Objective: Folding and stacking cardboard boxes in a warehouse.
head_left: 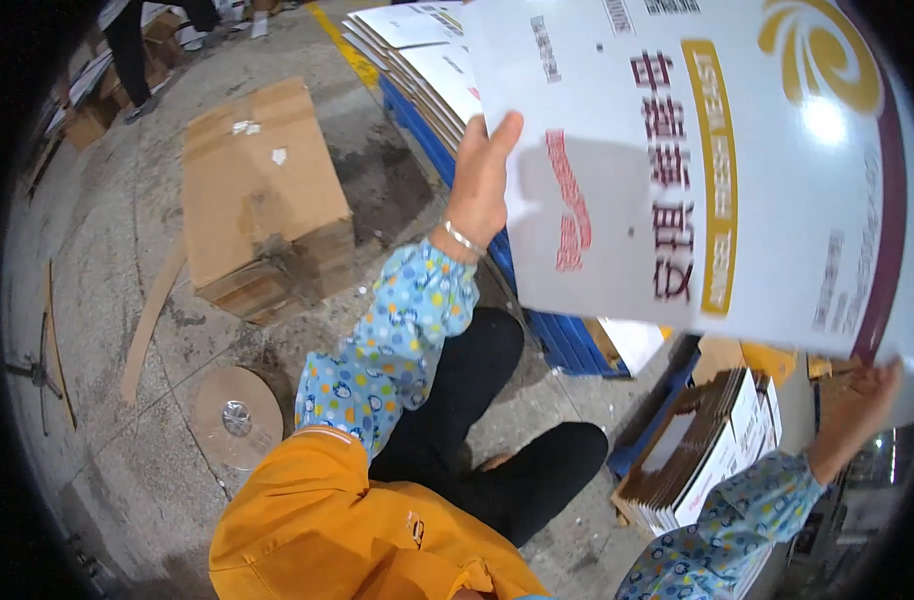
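A large flat white cardboard box blank (597,230), printed with dark red characters and gold and maroon bands, is held up in front of me at the upper right. My left hand (480,180) grips its left edge, with the thumb on the printed face and the fingers behind. At the lower right corner of the blank is my right hand (857,415), blurred, its fingers closed at the edge. Behind the blank, a stack of similar flat blanks (417,80) lies on a blue pallet (567,340), mostly covered from sight.
A closed brown carton (262,185) stands on the concrete floor to my left, near a roll of brown strapping (237,415) and a curved cardboard strip (152,325). Bundled flat cartons (692,450) stand at the lower right. Another person's legs (127,50) show at the far left.
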Available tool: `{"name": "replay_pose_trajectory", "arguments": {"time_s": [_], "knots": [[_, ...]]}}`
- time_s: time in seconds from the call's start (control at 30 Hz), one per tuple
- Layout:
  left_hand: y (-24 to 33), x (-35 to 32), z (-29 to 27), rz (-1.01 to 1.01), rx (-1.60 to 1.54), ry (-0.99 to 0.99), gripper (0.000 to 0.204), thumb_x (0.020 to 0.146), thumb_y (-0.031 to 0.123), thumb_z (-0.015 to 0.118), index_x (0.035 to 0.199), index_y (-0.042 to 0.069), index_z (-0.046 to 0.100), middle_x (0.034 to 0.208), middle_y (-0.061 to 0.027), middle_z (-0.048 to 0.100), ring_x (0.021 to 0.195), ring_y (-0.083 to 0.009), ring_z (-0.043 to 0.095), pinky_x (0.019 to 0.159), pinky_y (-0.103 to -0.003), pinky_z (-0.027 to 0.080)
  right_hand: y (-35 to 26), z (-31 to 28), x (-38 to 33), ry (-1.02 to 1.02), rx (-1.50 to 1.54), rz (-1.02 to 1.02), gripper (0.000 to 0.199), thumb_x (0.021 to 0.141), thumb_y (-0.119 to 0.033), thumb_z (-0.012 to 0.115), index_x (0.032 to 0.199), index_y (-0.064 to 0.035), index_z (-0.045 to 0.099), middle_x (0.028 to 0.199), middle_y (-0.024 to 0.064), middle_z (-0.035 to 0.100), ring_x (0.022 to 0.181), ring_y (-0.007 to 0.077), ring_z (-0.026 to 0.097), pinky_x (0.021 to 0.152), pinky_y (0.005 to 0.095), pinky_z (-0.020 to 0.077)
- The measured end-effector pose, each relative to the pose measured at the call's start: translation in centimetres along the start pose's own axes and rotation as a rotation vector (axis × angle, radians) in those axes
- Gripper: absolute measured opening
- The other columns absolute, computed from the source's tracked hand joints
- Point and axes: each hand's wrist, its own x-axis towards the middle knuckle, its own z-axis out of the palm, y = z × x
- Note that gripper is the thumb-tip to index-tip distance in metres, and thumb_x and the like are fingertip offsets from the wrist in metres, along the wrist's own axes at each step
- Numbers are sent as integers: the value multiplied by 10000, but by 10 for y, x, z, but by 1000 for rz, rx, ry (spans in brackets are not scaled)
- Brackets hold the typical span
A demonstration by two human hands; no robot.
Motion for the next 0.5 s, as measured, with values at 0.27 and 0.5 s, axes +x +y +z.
{"name": "replay_pose_trajectory", "arguments": {"time_s": [0.27, 0.5], "knots": [[35, 125, -32, 419, 164, 196, 380, 833, 142, 576, 1136, -4, 400, 1069, -141, 531, 967, -217, 522, 823, -349, 455, 116, 139, -115, -396, -75, 370, 198, 901, -253, 529, 930, -57, 532, 770, 44, 568, 616, 106, 537, 553, 226, 442], [4, 182, -145, 163, 1013, 622, 484, 764, 185, 635, 1161, -1, 429, 1073, -192, 510, 960, -339, 526, 860, -402, 417, 174, 149, -190, -519, -88, 647, 188, 889, -226, 535, 874, -38, 540, 730, 63, 578, 596, 132, 554, 522, 243, 467]]}}
